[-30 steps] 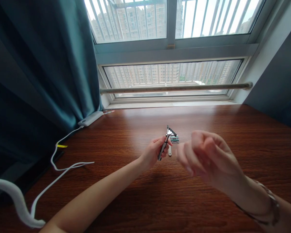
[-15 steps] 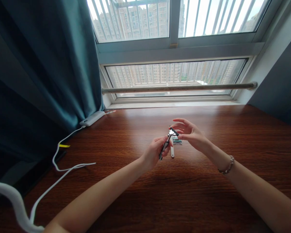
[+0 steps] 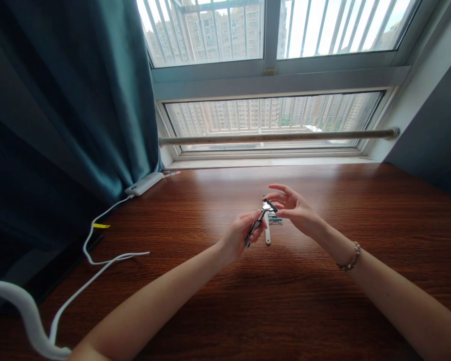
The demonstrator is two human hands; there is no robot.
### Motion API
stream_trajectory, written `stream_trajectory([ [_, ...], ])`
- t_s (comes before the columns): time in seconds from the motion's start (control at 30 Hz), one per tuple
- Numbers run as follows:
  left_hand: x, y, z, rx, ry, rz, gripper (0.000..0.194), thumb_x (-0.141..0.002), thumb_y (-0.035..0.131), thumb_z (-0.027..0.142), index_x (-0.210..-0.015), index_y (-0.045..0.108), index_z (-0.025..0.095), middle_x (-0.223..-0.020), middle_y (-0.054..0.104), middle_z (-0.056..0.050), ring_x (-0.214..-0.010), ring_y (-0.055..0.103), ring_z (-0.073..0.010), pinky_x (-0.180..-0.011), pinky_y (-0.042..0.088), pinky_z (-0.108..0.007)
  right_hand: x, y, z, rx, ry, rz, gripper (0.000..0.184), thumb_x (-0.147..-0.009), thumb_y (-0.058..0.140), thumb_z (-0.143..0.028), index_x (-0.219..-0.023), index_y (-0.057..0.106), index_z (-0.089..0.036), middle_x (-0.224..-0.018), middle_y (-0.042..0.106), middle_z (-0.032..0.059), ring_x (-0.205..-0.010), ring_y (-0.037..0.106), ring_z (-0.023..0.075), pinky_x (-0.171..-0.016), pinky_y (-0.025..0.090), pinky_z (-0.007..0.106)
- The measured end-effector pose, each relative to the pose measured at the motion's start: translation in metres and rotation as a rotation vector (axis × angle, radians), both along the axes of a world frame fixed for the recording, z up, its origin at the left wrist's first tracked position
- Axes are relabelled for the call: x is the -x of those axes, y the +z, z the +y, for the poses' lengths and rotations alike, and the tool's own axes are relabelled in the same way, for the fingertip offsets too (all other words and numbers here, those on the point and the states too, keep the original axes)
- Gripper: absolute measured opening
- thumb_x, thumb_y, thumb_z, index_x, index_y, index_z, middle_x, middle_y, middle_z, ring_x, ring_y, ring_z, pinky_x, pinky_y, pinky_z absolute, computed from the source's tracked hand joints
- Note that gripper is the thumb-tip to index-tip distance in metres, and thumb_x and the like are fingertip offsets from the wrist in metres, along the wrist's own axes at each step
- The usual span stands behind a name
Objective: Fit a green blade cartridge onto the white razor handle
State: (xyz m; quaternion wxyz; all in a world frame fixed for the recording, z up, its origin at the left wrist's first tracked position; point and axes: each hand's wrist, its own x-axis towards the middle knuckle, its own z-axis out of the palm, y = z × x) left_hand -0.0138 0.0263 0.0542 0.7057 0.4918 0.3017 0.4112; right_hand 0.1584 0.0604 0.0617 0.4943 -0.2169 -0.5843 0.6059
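My left hand [image 3: 240, 234] is closed around the handle of a small metal razor [image 3: 260, 218], holding it tilted with its head up. My right hand [image 3: 295, 209] hovers at the razor's head, its fingers spread and its fingertips touching or nearly touching the head. On the wooden desk [image 3: 270, 291] just behind the hands lie a razor cartridge [image 3: 274, 219] and a white handle piece [image 3: 267, 235].
A white power bank [image 3: 144, 183] lies at the desk's back left by the teal curtain [image 3: 60, 110], with a white cable [image 3: 97, 260] trailing toward me. A window with a metal rail [image 3: 278, 136] runs along the desk's far edge.
My right hand came down from near the camera to the razor's head and now rests there. My left hand has kept hold of the razor almost unmoved.
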Motion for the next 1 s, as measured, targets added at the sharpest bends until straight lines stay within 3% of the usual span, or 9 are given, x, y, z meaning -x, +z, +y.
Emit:
stream_trajectory([
  [1.0,-0.0007,0.0028,-0.0017,0.059,0.042,0.029,0.038,-0.076,0.044,0.042,-0.056,0.055,0.012,-0.04,0.039,0.002,-0.037,0.027,-0.0055,-0.043,0.019,-0.024,0.0022,-0.0004,-0.0033,0.044,0.086,0.081,0.058,-0.059,0.071,-0.011,-0.11,0.047,-0.026,-0.095,0.058,0.001,-0.083,0.053,0.014,-0.074,0.039,0.028],
])
